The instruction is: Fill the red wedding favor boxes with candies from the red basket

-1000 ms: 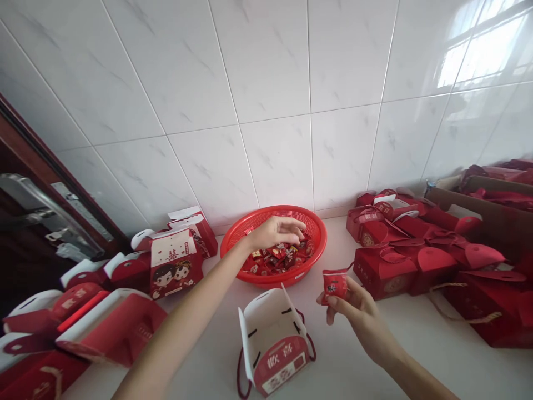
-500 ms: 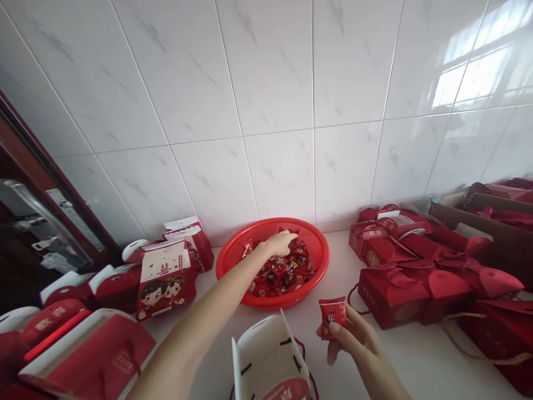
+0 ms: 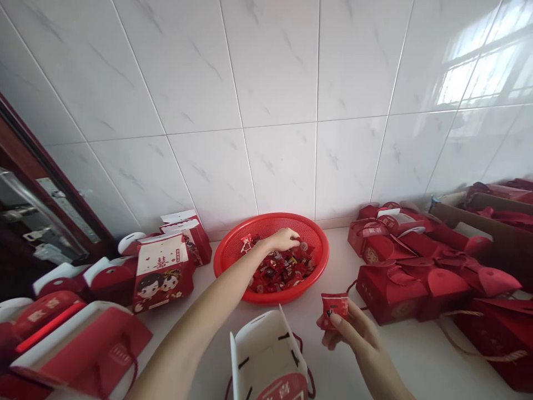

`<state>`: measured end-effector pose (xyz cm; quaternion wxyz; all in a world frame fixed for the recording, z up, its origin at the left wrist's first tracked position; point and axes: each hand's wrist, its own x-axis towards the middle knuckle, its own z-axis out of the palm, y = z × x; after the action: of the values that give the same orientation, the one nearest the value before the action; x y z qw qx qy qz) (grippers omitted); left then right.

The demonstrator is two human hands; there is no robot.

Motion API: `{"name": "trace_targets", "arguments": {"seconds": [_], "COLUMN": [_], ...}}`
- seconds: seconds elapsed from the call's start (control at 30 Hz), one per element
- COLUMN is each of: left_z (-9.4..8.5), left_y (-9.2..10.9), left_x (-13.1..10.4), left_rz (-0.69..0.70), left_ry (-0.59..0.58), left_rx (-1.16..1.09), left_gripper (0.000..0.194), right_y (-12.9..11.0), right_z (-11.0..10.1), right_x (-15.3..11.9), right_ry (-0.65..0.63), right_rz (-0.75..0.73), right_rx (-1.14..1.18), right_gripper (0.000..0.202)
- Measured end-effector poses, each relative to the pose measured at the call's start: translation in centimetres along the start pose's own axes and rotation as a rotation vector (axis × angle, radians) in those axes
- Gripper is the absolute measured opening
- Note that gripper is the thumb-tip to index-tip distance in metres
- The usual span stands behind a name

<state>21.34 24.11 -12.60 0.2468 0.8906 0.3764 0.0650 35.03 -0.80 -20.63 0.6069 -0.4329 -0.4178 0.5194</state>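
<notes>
Packet (image 3: 335,304): likely light, slick, crushable; best taken by its edges. Right hand (image 3: 363,340): fingers pinching it. Left hand (image 3: 282,240): at sweets (image 3: 286,272), grip unclear.

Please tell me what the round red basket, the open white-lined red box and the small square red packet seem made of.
The round red basket looks like glossy plastic, with finely perforated walls. The open red box seems thin card, matte white inside, with upright folded flaps. The small red packet may be plastic film or foil, smooth, with a flat top seam.
</notes>
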Motion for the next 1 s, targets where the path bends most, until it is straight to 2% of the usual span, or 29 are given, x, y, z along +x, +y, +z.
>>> {"name": "trace_targets", "arguments": {"seconds": [0.13,0.27,0.4,0.53,0.67,0.87,1.0], "left_z": [-1.4,-1.8,-1.1,0.5,1.5,1.6,2.2], "left_y": [2.0,4.5,7.2,9.4,10.1,10.1,10.4], "left_x": [-1.9,-4.7,-7.3,-8.7,-9.0,-9.5,-9.7], "left_rz": [0.111,0.213,0.309,0.348,0.343,0.312,0.369], "left_ry": [0.02,-0.024,-0.112,-0.165,-0.153,-0.107,-0.155], "left_rx": [-0.182,-0.31,-0.262,-0.156,-0.141,-0.069,-0.052], "left_gripper": [0.029,0.031,0.028,0.025,0.025,0.021,0.014], "right_y": [-0.3,-1.3,-1.9,-1.8,-1.9,-2.1,-1.8], "right_z": [-0.5,-0.7,-0.8,-0.8,-0.8,-0.6,-0.3], "right_x": [0.2,0.2,0.3,0.2,0.0,-0.2,-0.4], "right_ry": [0.054,0.087,0.118,0.112,0.022,-0.05,-0.12], "right_rz": [-0.038,-0.052,-0.11,-0.093,-0.015,0.04,0.088], "right_rx": [0.0,0.054,0.11,0.174,0.197,0.206,0.185], "right_gripper": [0.041,0.041,0.04,0.037,0.038,0.038,0.039]}}
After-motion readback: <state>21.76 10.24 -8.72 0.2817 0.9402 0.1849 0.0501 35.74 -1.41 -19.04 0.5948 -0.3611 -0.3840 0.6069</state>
